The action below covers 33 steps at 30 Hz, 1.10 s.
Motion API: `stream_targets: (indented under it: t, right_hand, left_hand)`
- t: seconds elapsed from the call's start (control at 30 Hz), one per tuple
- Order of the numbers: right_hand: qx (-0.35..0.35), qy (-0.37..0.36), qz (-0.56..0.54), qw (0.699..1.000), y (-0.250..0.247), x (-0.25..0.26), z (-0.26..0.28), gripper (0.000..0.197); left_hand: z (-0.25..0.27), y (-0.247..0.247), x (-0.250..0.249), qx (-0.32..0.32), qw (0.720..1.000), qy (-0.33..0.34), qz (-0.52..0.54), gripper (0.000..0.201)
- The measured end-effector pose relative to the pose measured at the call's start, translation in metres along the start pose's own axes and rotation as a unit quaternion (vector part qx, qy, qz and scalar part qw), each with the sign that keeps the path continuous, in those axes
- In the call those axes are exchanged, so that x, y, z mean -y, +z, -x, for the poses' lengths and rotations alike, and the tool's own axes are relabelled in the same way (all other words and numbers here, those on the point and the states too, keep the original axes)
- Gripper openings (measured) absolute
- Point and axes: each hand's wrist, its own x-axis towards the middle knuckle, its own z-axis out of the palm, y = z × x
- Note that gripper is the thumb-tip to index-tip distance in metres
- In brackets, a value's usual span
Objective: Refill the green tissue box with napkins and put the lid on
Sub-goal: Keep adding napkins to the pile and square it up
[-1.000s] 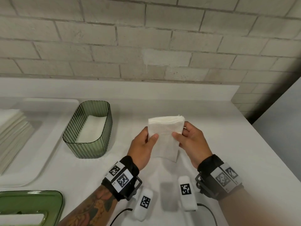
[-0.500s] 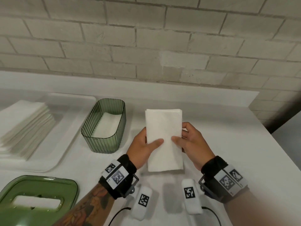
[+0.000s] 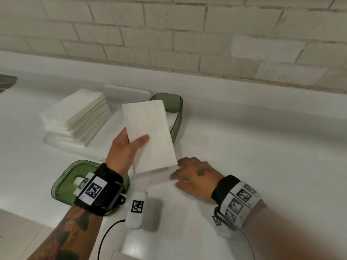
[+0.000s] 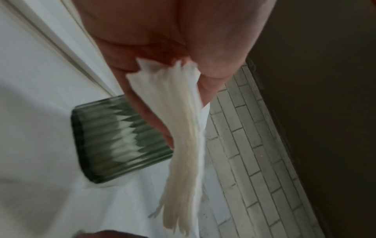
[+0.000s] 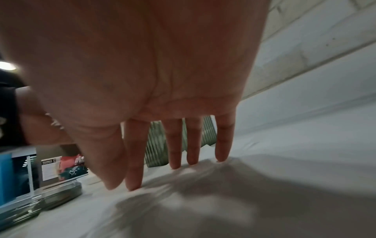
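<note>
Both wrists wear black straps carrying white plates printed with black square-patterned markers. The left forearm (image 3: 62, 239), at the lower left, bears dark tattoos. The right hand (image 3: 197, 177) has a small dark mark on its back. White marker-tagged modules trail thin black cables.

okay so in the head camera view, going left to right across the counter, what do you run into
Napkin stack on the white tray → green lid → left hand holding a bundle of napkins → green tissue box, partly behind the bundle → right hand, fingers straight, on the counter.
</note>
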Motion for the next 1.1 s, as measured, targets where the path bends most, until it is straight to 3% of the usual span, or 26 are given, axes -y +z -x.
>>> stream_targets:
  t: [0.13, 0.23, 0.33, 0.43, 0.53, 0.6, 0.7, 0.77, 0.93, 1.1]
  right_hand:
    - [-0.011, 0.021, -0.028, 0.999, -0.011, -0.023, 0.010, 0.025]
    - [-0.032, 0.043, -0.106, 0.993, -0.016, -0.047, 0.022, 0.009]
    - [-0.047, 0.071, -0.120, 0.989, -0.025, -0.065, 0.034, 0.007]
    - [-0.064, 0.108, -0.102, 0.987, -0.034, -0.076, 0.042, 0.021]
    - [-0.146, 0.128, -0.176, 0.965, -0.037, -0.079, 0.048, 0.020]
    - [-0.180, 0.203, -0.150, 0.951, -0.039, -0.078, 0.048, 0.034]
    - [-0.124, 0.347, -0.073, 0.927, -0.039, -0.075, 0.046, 0.071]
    - [-0.095, 0.376, -0.087, 0.918, -0.036, -0.074, 0.044, 0.075]
    - [-0.145, 0.385, -0.167, 0.896, -0.032, -0.079, 0.044, 0.060]
    - [-0.239, 0.373, -0.199, 0.874, -0.028, -0.087, 0.055, 0.029]
  left_hand:
    - [0.009, -0.010, 0.010, -0.011, 0.999, -0.028, 0.025, 0.033]
    - [0.013, -0.015, 0.017, 0.014, 0.998, -0.050, 0.025, 0.036]
    - [0.016, -0.010, 0.028, 0.042, 0.995, -0.082, 0.042, 0.033]
    - [0.019, 0.003, 0.036, 0.065, 0.991, -0.110, 0.037, 0.032]
    - [0.020, 0.016, 0.042, 0.083, 0.987, -0.130, 0.033, 0.029]
    - [0.019, 0.022, 0.045, 0.091, 0.986, -0.139, 0.032, 0.028]
    - [0.018, 0.030, 0.049, 0.105, 0.983, -0.149, 0.032, 0.029]
    - [0.017, 0.034, 0.050, 0.112, 0.981, -0.153, 0.033, 0.029]
    - [0.015, 0.042, 0.054, 0.124, 0.979, -0.158, 0.036, 0.029]
    - [0.013, 0.049, 0.057, 0.137, 0.975, -0.169, 0.043, 0.032]
